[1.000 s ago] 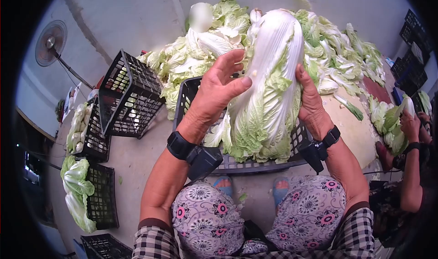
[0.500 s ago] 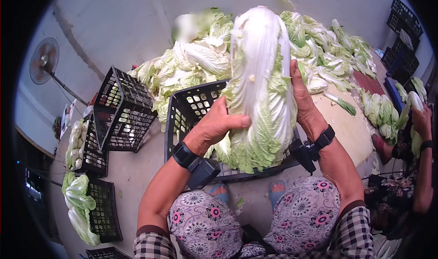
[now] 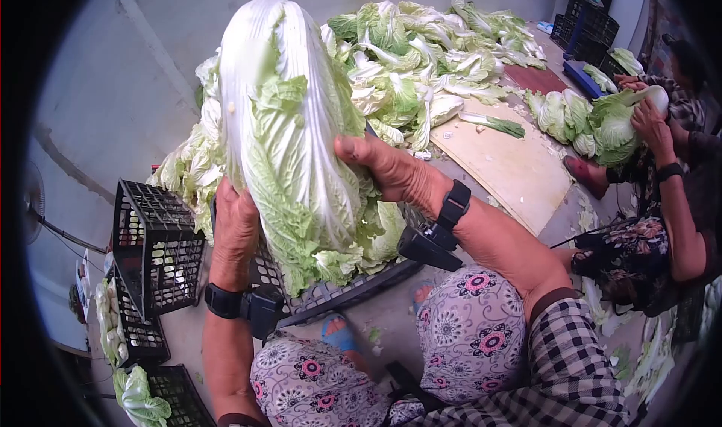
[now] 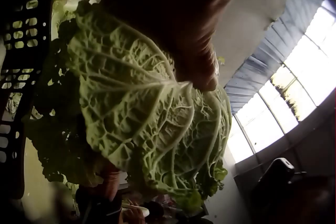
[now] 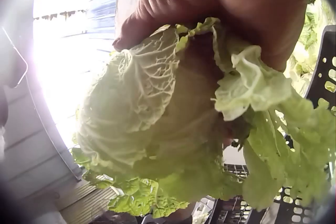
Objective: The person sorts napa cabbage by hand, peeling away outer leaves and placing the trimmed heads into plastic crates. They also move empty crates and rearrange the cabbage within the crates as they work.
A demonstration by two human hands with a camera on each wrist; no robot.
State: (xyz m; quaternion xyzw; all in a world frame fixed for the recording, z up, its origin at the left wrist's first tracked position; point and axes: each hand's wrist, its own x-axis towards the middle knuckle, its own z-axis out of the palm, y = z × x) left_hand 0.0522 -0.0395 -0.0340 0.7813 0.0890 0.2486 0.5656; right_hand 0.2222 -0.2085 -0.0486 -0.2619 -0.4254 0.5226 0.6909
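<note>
A large napa cabbage [image 3: 289,126], white-ribbed with crinkled green leaf edges, is held up between both hands, pale base end up and leafy end down. My left hand [image 3: 236,220] grips its lower left side; in the left wrist view the thumb presses the outer leaf [image 4: 142,98]. On the opposite side my right hand [image 3: 387,167] holds it with the thumb lying across the ribs, its fingers hidden behind. Loose leaf edges [image 5: 252,82] droop under that hand in the right wrist view. Beneath the cabbage stands a black plastic crate [image 3: 353,295].
A heap of napa cabbages and leaves [image 3: 421,58] lies against the wall. A pale board [image 3: 511,171] is on the floor at right, near another person [image 3: 662,164] handling a cabbage. Stacked black crates [image 3: 162,246] stand at left.
The left hand went from spread fingers beside the cabbage to gripping its lower side. The cabbage now appears further left and turned, and the head view has swung to the right.
</note>
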